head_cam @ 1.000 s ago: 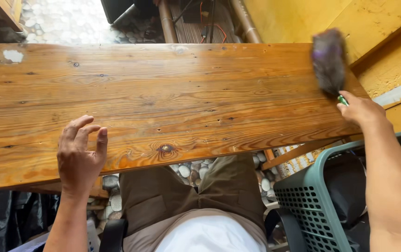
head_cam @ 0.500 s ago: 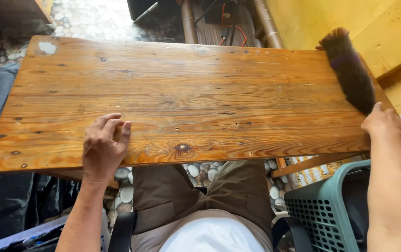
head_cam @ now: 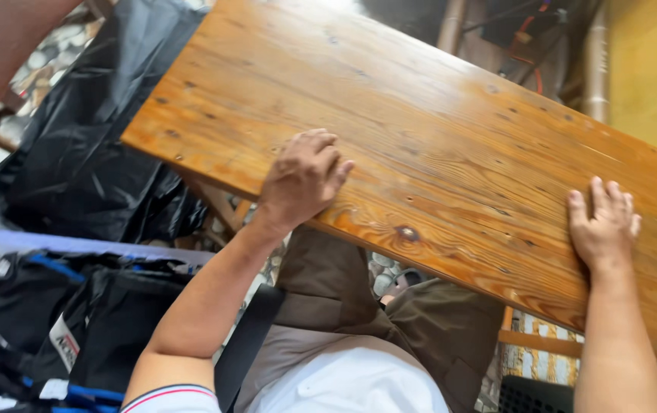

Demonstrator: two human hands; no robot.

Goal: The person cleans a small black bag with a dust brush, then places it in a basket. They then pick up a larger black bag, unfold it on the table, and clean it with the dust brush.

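Observation:
A varnished wooden tabletop (head_cam: 420, 115) with knots and visible grain runs diagonally across the head view. My left hand (head_cam: 303, 176) rests on its near edge with the fingers curled loosely and nothing in them. My right hand (head_cam: 602, 226) lies flat on the wood farther right, fingers spread, holding nothing. The dark brush from the earlier frames is out of sight.
Black plastic sheeting (head_cam: 84, 168) lies left of the table, with black bags (head_cam: 53, 329) below it. A pebbled floor shows under the table. A yellow wall (head_cam: 653, 69) and pipes (head_cam: 596, 53) stand at the back right. A dark basket's corner (head_cam: 531, 394) sits bottom right.
The view has swung left and tilted. My right hand has let go of the dark brush and now lies flat on the tabletop. My left hand stays on the near edge.

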